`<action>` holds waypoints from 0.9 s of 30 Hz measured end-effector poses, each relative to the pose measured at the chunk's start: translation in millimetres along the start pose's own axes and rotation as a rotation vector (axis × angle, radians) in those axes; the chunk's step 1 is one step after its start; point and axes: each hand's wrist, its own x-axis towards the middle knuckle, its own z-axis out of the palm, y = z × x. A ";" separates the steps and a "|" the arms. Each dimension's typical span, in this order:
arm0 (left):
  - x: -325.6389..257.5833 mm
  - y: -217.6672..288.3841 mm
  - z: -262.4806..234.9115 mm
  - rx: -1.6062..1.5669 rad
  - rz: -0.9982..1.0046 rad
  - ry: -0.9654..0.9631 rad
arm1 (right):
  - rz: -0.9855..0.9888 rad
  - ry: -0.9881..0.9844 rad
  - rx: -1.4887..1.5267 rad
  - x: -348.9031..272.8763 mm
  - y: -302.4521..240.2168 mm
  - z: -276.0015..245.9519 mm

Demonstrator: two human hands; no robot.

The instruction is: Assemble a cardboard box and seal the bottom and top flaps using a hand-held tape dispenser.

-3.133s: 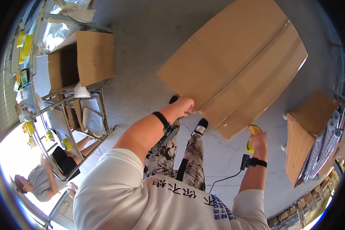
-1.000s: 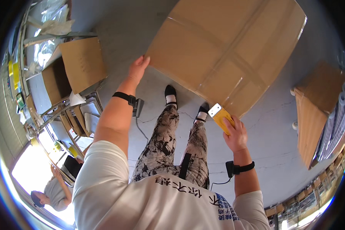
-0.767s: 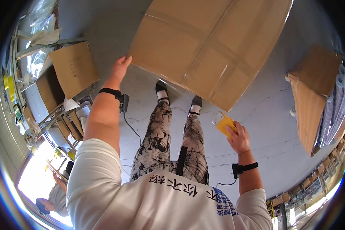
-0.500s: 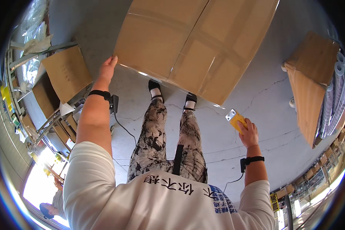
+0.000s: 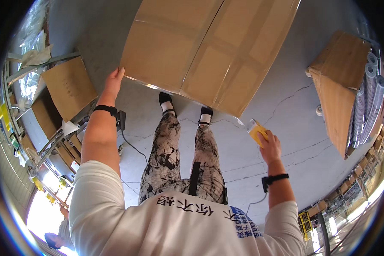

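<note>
A large brown cardboard box (image 5: 158,55) stretches away ahead of me, with clear tape over its seams. At its near left corner my left hand (image 5: 114,82) is closed on the edge; the thumb shows, while the other fingers are partly hidden. My right hand (image 5: 269,147) grips a yellow tool (image 5: 257,133) with a short, flat metal end. That end points up and left toward the near right corner of the box, a small gap away from it. A black band with a small device is strapped on each of my forearms.
On the left stand a rack (image 5: 51,59) with plastic wrap and several cardboard pieces (image 5: 69,88). To the right, a cardboard box (image 5: 335,94) stands beside clear-wrapped rolls (image 5: 367,102). My feet are on the cracked grey floor (image 5: 281,128). Another person (image 5: 57,239) shows at lower left.
The whole view has shifted a little, so box, feet and hands appear slightly further left. My left hand keeps hold of the box corner, and the yellow tool stays in my right.
</note>
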 end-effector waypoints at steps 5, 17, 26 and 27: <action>1.7 24.1 -10.0 0.102 -0.028 -0.101 | 0.487 -0.457 0.193 93.6 -63.3 9.7; -26.6 96.2 36.9 0.938 -0.101 -0.192 | 0.830 -0.287 0.716 123.3 -45.3 54.0; -169.3 92.9 174.3 0.766 0.172 -1.199 | 0.728 -0.236 0.579 17.2 33.8 -1.0; -195.5 120.7 193.0 0.644 0.217 -1.381 | 0.781 -0.225 0.777 -22.3 44.7 0.6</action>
